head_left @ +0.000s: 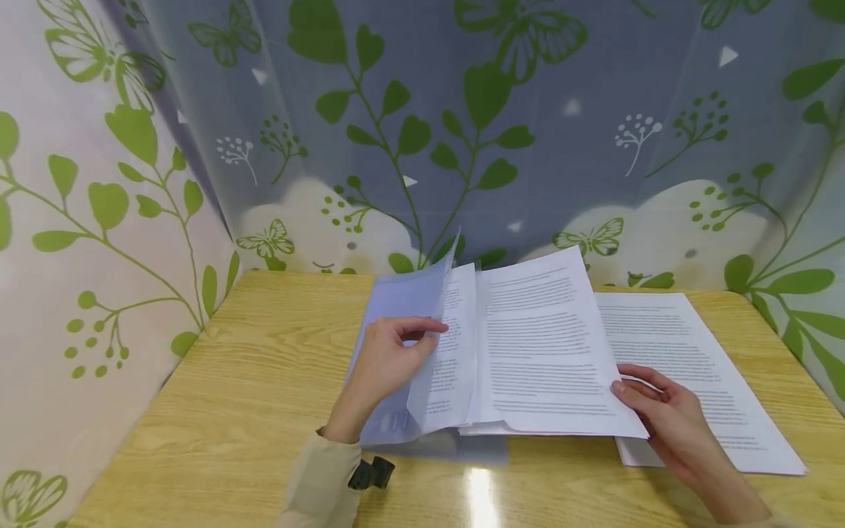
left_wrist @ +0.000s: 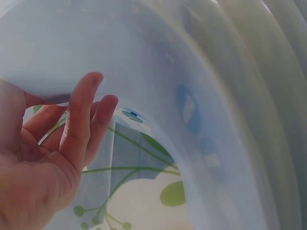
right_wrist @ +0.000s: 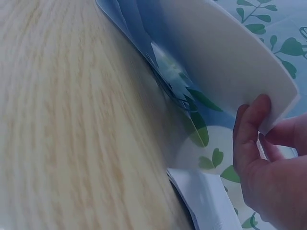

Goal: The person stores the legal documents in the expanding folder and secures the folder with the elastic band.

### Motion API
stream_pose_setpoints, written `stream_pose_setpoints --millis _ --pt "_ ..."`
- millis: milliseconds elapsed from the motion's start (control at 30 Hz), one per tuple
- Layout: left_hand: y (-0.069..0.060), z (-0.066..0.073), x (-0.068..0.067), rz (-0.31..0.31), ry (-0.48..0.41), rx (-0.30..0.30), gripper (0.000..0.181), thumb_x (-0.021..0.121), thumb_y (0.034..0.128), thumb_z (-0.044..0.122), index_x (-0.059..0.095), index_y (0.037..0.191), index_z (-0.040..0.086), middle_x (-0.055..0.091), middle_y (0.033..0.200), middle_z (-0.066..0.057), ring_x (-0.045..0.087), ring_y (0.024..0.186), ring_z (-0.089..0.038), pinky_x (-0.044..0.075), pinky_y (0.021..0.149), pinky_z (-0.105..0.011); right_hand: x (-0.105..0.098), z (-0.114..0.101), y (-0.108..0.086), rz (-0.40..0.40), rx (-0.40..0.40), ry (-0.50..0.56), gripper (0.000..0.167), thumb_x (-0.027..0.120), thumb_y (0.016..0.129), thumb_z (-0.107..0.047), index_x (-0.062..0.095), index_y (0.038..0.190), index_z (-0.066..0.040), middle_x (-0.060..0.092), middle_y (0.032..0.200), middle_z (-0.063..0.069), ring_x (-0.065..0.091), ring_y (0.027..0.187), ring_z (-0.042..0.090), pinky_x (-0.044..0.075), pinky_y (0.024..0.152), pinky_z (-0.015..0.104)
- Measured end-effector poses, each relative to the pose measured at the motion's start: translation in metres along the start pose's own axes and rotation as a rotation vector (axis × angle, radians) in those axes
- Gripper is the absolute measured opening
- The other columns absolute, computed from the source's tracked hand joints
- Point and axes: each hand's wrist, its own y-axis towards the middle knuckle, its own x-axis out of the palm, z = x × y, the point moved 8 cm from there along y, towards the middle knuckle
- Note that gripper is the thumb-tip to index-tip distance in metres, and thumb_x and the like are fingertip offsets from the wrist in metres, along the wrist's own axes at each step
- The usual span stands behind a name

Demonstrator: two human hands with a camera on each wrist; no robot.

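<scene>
A translucent, bluish plastic folder [head_left: 399,301] stands opened out on the wooden table [head_left: 231,367] in front of me, around the middle and toward the far side. Its cover and clear leaves curve up on the left, smooth and glossy, with printed text showing beside them. To the right of these lies a white bundle of printed sheets [head_left: 538,352], lines of small dark type running down the top page in blocks; its near edge curls a little toward the left. From my right wrist the bundle looks bowed, its right end raised off the table.

My left hand [head_left: 389,363] pinches the edge of a clear leaf between thumb and forefinger, the other fingers loosely bent. My right hand [head_left: 680,418] grips the bundle by its right edge, toward the near corner, thumb on the printed side and fingers curled behind.

Farther right, a second stack of printed paper [head_left: 693,359] lies flat, partly hidden by the raised bundle. A leaf-and-butterfly patterned cloth [head_left: 422,139] hangs beyond the table.
</scene>
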Motion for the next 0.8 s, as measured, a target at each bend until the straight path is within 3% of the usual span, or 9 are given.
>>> stream_pose_setpoints --millis 267,800 --pt "0.001 0.001 0.000 0.008 0.006 0.002 0.021 0.066 0.0892 0.011 0.083 0.098 0.017 0.080 0.104 0.007 0.076 0.098 -0.015 0.047 0.068 -0.025 0.007 -0.003 0.001 0.011 0.014 -0.017 0.024 0.070 0.097 -0.013 0.070 0.106 -0.035 0.073 0.094 -0.013 0.071 0.084 0.004 0.060 0.074 0.022" --pt "0.000 -0.001 0.002 -0.002 -0.013 -0.013 0.021 0.066 0.0889 0.011 0.084 0.097 0.019 0.080 0.104 0.008 0.075 0.098 -0.013 0.048 0.068 -0.025 0.018 0.000 0.001 0.008 -0.034 -0.006 0.027 0.068 0.097 -0.007 0.072 0.103 -0.033 0.073 0.090 -0.012 0.070 0.083 0.003 0.058 0.071 0.022"
